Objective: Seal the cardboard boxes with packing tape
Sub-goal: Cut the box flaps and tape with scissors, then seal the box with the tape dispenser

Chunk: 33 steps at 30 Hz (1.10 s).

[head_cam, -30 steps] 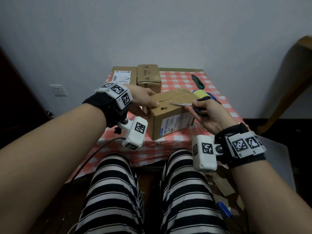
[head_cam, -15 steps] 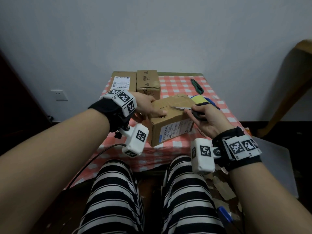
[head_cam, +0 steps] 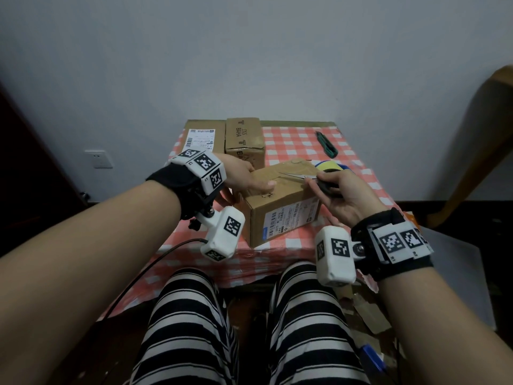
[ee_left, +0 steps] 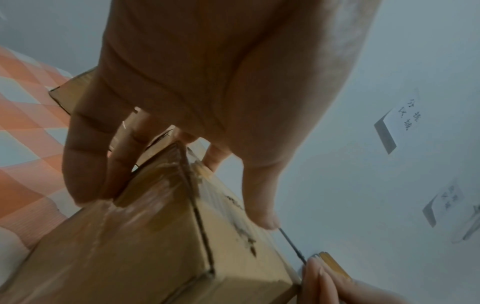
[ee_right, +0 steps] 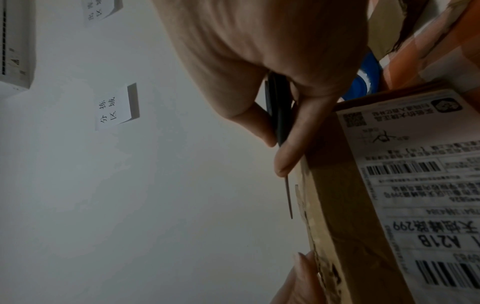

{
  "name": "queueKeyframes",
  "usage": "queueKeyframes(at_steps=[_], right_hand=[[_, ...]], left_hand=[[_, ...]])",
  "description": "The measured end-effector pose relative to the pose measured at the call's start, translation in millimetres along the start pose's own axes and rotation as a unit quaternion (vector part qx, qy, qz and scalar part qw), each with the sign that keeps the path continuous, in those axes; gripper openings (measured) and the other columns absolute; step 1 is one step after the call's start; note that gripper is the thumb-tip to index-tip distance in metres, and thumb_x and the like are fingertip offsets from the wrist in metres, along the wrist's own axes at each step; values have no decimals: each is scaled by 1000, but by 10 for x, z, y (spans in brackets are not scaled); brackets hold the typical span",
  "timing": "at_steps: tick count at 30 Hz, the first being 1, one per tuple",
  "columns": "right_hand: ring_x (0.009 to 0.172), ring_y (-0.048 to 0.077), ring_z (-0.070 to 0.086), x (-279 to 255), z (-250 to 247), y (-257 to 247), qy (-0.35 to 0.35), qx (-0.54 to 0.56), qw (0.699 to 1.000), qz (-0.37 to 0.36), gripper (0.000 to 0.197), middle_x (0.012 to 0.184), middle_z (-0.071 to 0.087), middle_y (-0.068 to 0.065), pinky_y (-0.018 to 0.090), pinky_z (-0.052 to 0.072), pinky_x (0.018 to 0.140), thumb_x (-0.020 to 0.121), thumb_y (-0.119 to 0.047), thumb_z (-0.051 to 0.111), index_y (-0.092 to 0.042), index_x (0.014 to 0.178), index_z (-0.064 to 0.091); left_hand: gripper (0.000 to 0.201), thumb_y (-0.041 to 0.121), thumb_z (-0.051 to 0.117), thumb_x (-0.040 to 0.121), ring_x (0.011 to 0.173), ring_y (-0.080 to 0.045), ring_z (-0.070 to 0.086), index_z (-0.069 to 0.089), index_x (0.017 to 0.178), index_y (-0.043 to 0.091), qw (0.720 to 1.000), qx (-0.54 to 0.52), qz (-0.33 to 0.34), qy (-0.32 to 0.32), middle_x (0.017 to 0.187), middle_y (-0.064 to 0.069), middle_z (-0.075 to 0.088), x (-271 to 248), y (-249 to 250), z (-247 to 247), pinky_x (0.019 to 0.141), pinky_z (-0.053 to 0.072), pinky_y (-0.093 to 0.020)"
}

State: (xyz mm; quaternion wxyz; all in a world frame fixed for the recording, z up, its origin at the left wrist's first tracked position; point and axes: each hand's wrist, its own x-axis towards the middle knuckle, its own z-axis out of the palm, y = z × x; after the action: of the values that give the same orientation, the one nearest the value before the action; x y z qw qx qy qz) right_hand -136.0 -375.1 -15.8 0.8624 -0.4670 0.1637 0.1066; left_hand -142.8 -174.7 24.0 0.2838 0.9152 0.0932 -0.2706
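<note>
The surface (head_cam: 299,140) was covered with a red-and-white checked cloth hanging over its near edge. A cardboard box (head_cam: 280,209) stood near the front edge, turned at an angle, a white shipping label on its near side face. Two more boxes stood at the far left corner, side by side and touching: one with a white label on top (head_cam: 204,137), one printed "BAHA" (head_cam: 244,140). A green-handled tool (head_cam: 327,144) lay flat toward the far right. A roll with a yellow top and blue rim (head_cam: 331,165) sat just behind the near box, partly hidden by it.
</note>
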Motion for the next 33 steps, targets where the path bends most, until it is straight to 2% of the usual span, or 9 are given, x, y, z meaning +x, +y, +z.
queueKeyframes(at_steps=[2, 8, 16, 24, 27, 28, 30, 31, 33], right_hand=[[64, 25, 72, 10, 2, 3, 0, -2, 1000, 1, 10, 116, 59, 21, 24, 59, 57, 91, 10, 55, 3, 96, 58], [80, 26, 68, 27, -13, 8, -1, -8, 1000, 2, 9, 110, 60, 21, 26, 60, 60, 90, 11, 55, 4, 93, 59], [85, 27, 68, 51, -24, 17, 7, -2, 1000, 4, 8, 112, 60, 22, 25, 60, 60, 90, 10, 56, 4, 93, 60], [62, 16, 68, 70, -47, 1, 20, -18, 1000, 11, 4, 88, 65, 14, 25, 61, 66, 91, 3, 59, 2, 88, 61], [54, 12, 66, 103, -95, -13, 41, -3, 999, -9, 5, 77, 67, 9, 18, 56, 52, 92, -7, 59, -4, 89, 61], [55, 13, 65, 133, -121, -24, 59, 15, 998, -21, 7, 76, 66, 7, 18, 54, 49, 93, -11, 56, -7, 88, 60], [57, 16, 62, 239, -204, -36, 107, 56, 992, -33, 11, 73, 64, 5, 19, 50, 48, 91, -15, 49, -12, 87, 59], [57, 18, 60, 274, -243, -39, 130, 59, 989, -35, 13, 71, 62, 4, 19, 47, 49, 88, -15, 47, -14, 87, 59], [51, 18, 53, 316, -316, -36, 160, 27, 986, -35, 19, 71, 57, 2, 17, 40, 52, 85, -13, 40, -17, 86, 59]], left_hand=[[82, 56, 69, 75, 100, -28, 64, 35, 141, 21, 1000, 9, -5, 3, 117, -12, 60, 24, -2, 11, 88, 56, -45], [84, 51, 75, 72, 101, -31, 66, 38, 138, 14, 1000, -4, -4, 0, 122, -12, 58, 58, 22, 21, 88, 56, -46], [78, 71, 35, 85, 110, -30, 59, 43, 141, 16, 1000, 24, 8, -7, 125, -10, 56, -76, 6, -36, 97, 51, -44], [123, 71, 64, 58, 130, -28, 43, 11, 153, 14, 991, 130, 22, 6, 148, -8, 39, -12, 101, 3, 109, 37, -42], [149, 63, 88, 22, 125, -28, 49, 26, 147, 11, 995, 100, 27, 0, 136, -6, 52, 48, 71, 36, 109, 37, -45], [138, 57, 92, 19, 118, -27, 55, 41, 138, 9, 996, 90, 26, 1, 126, -6, 61, 90, 43, 36, 107, 41, -44], [93, 42, 94, 38, 110, -27, 62, 58, 117, 9, 996, 82, 21, 10, 113, -9, 69, 52, 30, 11, 103, 45, -43], [77, 30, 92, 50, 109, -28, 62, 57, 116, 10, 997, 79, 18, 18, 114, -11, 68, 1, 31, 0, 103, 46, -43], [78, 15, 86, 63, 113, -30, 58, 45, 129, 11, 994, 98, 3, 46, 120, -11, 61, -45, 21, -47, 104, 44, -45]])
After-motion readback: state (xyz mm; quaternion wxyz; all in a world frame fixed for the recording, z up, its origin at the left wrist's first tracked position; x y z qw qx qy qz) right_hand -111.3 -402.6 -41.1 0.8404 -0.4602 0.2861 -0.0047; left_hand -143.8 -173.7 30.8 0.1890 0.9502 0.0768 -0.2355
